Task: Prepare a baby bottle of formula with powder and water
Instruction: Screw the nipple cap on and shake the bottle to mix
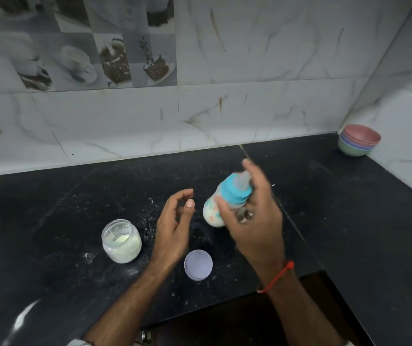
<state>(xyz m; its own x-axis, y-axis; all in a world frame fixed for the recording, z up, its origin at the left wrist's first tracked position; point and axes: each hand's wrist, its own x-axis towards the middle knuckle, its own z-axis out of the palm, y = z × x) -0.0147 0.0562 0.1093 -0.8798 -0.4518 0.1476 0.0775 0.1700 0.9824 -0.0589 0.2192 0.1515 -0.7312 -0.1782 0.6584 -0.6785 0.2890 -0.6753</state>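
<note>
Blue-collared, milky plastic baby bottle (pixel 221 203) tilts teat-far-right in your gripping right hand (pixel 252 221); your left hand (pixel 175 226), open and empty, waits just left.

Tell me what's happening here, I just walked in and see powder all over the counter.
A person is making a baby bottle. The right hand holds the bottle, tilted, its blue cap and teat on and milky liquid inside. The left hand is open and empty beside it. The powder jar stands open on the black counter, its lilac lid lying nearby.
</note>
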